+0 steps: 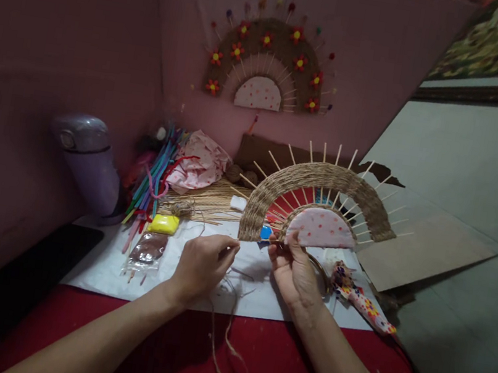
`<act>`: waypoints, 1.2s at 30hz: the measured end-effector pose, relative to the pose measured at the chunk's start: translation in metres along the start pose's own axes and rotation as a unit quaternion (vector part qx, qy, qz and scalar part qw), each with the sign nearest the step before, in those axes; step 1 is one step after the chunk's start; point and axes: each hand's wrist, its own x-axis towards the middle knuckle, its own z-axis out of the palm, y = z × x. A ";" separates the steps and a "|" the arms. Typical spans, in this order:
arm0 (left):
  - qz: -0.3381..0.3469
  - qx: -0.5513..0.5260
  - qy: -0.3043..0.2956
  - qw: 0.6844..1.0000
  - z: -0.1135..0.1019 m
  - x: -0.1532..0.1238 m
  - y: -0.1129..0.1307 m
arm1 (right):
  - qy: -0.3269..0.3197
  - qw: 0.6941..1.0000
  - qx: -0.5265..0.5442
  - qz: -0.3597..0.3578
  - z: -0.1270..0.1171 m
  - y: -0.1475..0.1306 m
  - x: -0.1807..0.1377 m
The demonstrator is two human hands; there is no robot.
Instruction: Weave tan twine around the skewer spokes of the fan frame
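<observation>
A half-round fan of thin wooden sticks and woven jute twine (325, 176) is held up over the table. Its inner half-circle (321, 228) is covered in pink dotted cloth. My right hand (294, 274) grips the fan from below, thumb on the cloth's lower left edge and fingers behind. At the fan's lower left corner, my left hand (204, 267) is closed in a pinch, seemingly on the twine; its fingertips hide the exact spot. Loose jute twine (227, 345) trails below that hand in a long loop over the red cloth.
A finished fan with flowers (272, 34) hangs on the pink wall. At left stand a purple bottle (92, 169), pipe cleaners (156, 166), and yellow (163, 223) and brown (149, 249) clay packs. A cloth-wrapped glue gun (363, 300) and cardboard (431, 251) lie right.
</observation>
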 end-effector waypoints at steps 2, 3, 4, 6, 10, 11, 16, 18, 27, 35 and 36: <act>0.048 0.079 0.011 0.996 -0.004 0.001 -0.002 | -0.011 1.000 -0.019 -0.002 0.001 0.000 -0.001; 0.061 0.103 0.016 0.993 -0.006 0.003 -0.003 | -0.017 1.000 -0.025 -0.002 0.001 0.000 -0.002; 0.068 0.117 0.020 0.991 -0.008 0.004 -0.004 | -0.023 0.999 -0.028 0.000 0.002 0.000 -0.003; 0.071 0.124 0.023 0.989 -0.011 0.007 -0.006 | -0.029 0.999 -0.029 0.006 0.004 -0.001 -0.004; 0.062 0.108 0.023 0.992 -0.013 0.009 -0.010 | -0.023 0.999 -0.022 0.020 0.005 -0.004 -0.005; 0.067 0.112 0.024 0.991 -0.014 0.009 -0.010 | -0.022 0.999 -0.020 0.025 0.005 -0.004 -0.005; 0.119 0.225 0.023 0.967 -0.017 0.008 -0.011 | -0.015 0.999 -0.006 0.047 0.004 -0.006 -0.003; 0.128 0.255 0.025 0.958 -0.019 0.009 -0.012 | -0.012 0.998 0.005 0.059 0.004 -0.007 -0.002; 0.112 0.185 0.054 0.975 -0.018 0.012 -0.020 | -0.036 0.996 0.025 0.081 0.000 -0.007 0.000; 0.093 0.190 0.085 0.974 -0.019 0.013 -0.027 | -0.045 0.996 0.017 0.080 0.002 -0.007 -0.002; 0.095 0.191 0.090 0.973 -0.020 0.013 -0.029 | -0.042 0.996 0.011 0.084 0.003 -0.007 -0.003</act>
